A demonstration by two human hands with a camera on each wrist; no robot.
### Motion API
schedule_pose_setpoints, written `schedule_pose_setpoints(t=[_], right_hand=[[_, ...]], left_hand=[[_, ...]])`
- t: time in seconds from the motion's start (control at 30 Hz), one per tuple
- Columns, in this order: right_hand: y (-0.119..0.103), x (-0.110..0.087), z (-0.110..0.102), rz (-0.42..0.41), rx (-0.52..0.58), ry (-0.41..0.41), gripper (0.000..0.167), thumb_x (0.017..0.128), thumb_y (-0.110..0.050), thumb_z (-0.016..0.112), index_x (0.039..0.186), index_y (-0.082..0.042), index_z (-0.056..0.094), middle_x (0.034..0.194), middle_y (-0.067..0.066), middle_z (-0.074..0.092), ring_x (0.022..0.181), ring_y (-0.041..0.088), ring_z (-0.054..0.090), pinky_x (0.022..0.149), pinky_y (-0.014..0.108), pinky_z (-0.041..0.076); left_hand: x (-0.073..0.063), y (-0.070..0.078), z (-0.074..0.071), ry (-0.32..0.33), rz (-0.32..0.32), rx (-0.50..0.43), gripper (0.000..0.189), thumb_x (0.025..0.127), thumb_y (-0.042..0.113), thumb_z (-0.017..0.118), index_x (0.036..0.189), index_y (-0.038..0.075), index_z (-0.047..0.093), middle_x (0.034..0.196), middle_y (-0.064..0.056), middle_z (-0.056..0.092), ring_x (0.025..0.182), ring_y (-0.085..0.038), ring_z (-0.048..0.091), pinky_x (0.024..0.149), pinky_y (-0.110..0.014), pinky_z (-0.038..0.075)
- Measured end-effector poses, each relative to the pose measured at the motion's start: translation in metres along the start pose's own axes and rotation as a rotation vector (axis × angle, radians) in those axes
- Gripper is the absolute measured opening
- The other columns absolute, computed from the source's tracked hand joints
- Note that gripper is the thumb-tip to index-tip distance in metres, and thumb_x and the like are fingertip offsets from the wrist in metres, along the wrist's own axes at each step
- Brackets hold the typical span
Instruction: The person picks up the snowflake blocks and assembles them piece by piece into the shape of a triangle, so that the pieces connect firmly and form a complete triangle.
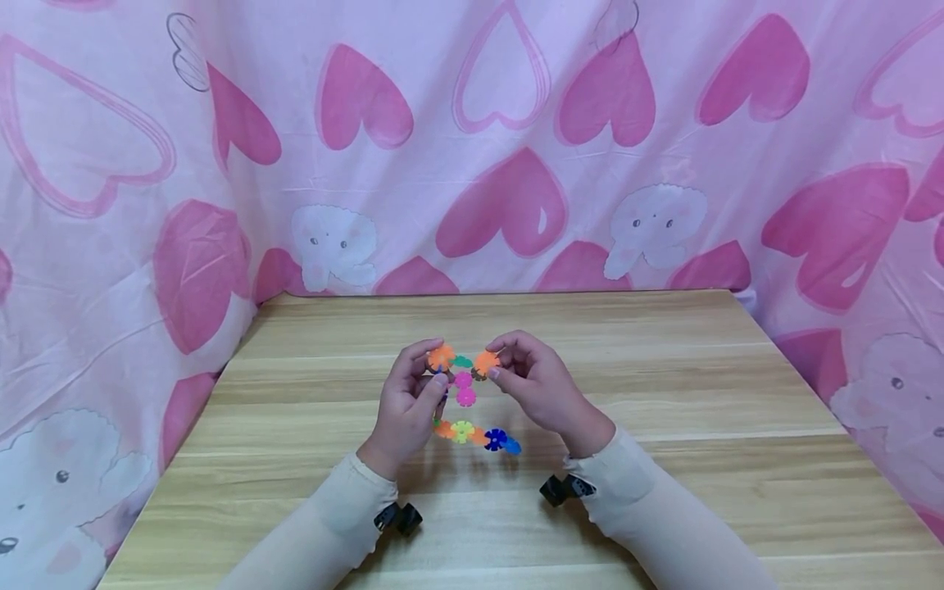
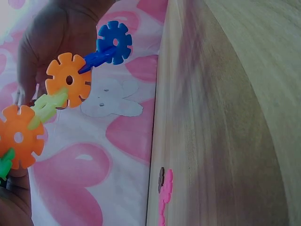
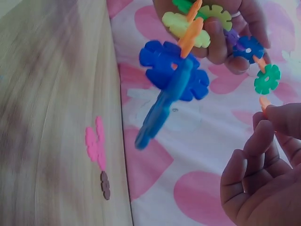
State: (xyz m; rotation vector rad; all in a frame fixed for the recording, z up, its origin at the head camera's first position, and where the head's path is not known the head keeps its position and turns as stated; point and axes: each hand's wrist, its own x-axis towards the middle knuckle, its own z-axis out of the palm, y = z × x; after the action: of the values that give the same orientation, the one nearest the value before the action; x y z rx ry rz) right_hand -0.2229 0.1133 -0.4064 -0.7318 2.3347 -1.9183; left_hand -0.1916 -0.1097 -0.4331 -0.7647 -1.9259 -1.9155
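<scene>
My left hand [image 1: 400,406] grips a curved chain of slotted plastic snowflake discs above the table. An orange disc [image 1: 441,357] lies at its fingertips. My right hand [image 1: 543,383] pinches another orange disc [image 1: 487,363] at the chain's upper end, beside a green disc [image 3: 267,79]. The chain's other end hangs free toward me, with a yellow disc [image 1: 462,432], a dark blue disc [image 1: 495,439] and a lighter blue disc [image 3: 162,110]. My left fingers partly hide the middle of the chain.
Joined pink discs [image 3: 96,143] with a brown disc [image 3: 105,185] lie on the wooden table [image 1: 627,352], beyond the hanging end of the chain. A pink heart-patterned curtain [image 1: 413,188] surrounds the table's back and sides. Small black devices [image 1: 566,489] sit at both wrists.
</scene>
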Motion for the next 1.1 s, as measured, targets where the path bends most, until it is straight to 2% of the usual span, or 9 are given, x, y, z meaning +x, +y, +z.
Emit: schedule_pose_setpoints(t=[0.13,0.27,0.4,0.6,0.77,0.9,1.1], right_hand=[[-0.003,-0.001,0.001,-0.060,0.019,-0.008,0.025,0.099,0.003,0.067,0.123,-0.005,0.064,0.093,0.015,0.067,0.072,0.018,0.058,0.065,0.024,0.053],[-0.004,-0.002,0.002,-0.077,0.023,-0.015,0.025,0.099,0.004,0.067,0.123,-0.005,0.064,0.093,0.013,0.066,0.072,0.017,0.056,0.064,0.024,0.052],[-0.006,-0.003,0.002,-0.080,0.016,-0.023,0.026,0.099,0.004,0.067,0.123,-0.006,0.065,0.092,0.013,0.065,0.071,0.017,0.055,0.063,0.024,0.051],[-0.006,-0.005,0.003,-0.100,0.021,-0.027,0.025,0.098,0.003,0.068,0.122,-0.005,0.065,0.089,0.013,0.063,0.068,0.016,0.052,0.061,0.023,0.049],[-0.007,-0.006,0.005,-0.100,0.030,-0.049,0.024,0.098,0.003,0.069,0.121,-0.004,0.066,0.092,0.013,0.064,0.071,0.016,0.054,0.063,0.023,0.050],[-0.009,-0.007,0.006,-0.081,0.032,-0.064,0.023,0.098,0.003,0.070,0.119,-0.003,0.068,0.096,0.014,0.067,0.075,0.017,0.058,0.066,0.024,0.054],[-0.012,-0.007,0.006,-0.061,0.035,-0.068,0.020,0.097,0.002,0.071,0.117,-0.003,0.069,0.097,0.014,0.070,0.077,0.018,0.063,0.067,0.024,0.056]], left_hand=[[0.000,0.000,0.000,-0.010,0.017,-0.016,0.041,0.105,-0.006,0.049,0.144,0.006,0.050,0.102,0.001,0.066,0.052,-0.017,0.049,0.045,-0.028,0.047],[0.001,0.000,0.000,-0.021,0.022,-0.022,0.041,0.105,-0.005,0.048,0.144,0.008,0.050,0.103,0.001,0.066,0.051,-0.017,0.049,0.044,-0.029,0.047],[0.001,0.001,-0.001,-0.036,0.003,-0.029,0.041,0.106,-0.004,0.047,0.144,0.009,0.049,0.103,0.001,0.067,0.053,-0.017,0.050,0.046,-0.029,0.049],[0.001,0.002,0.000,-0.062,-0.044,-0.022,0.036,0.105,-0.004,0.046,0.141,0.002,0.042,0.105,-0.002,0.065,0.051,-0.019,0.051,0.046,-0.031,0.051],[0.002,0.005,0.001,-0.117,-0.087,-0.012,0.030,0.107,-0.002,0.046,0.133,0.000,0.031,0.106,-0.011,0.058,0.047,-0.022,0.051,0.042,-0.033,0.051],[0.003,0.007,0.000,-0.160,-0.093,-0.012,0.025,0.108,0.000,0.045,0.126,0.000,0.027,0.118,-0.019,0.058,0.047,-0.018,0.050,0.041,-0.031,0.049],[0.004,0.010,-0.002,-0.216,-0.104,0.006,0.023,0.110,0.002,0.043,0.124,0.000,0.025,0.118,-0.020,0.057,0.048,-0.014,0.046,0.042,-0.027,0.046]])
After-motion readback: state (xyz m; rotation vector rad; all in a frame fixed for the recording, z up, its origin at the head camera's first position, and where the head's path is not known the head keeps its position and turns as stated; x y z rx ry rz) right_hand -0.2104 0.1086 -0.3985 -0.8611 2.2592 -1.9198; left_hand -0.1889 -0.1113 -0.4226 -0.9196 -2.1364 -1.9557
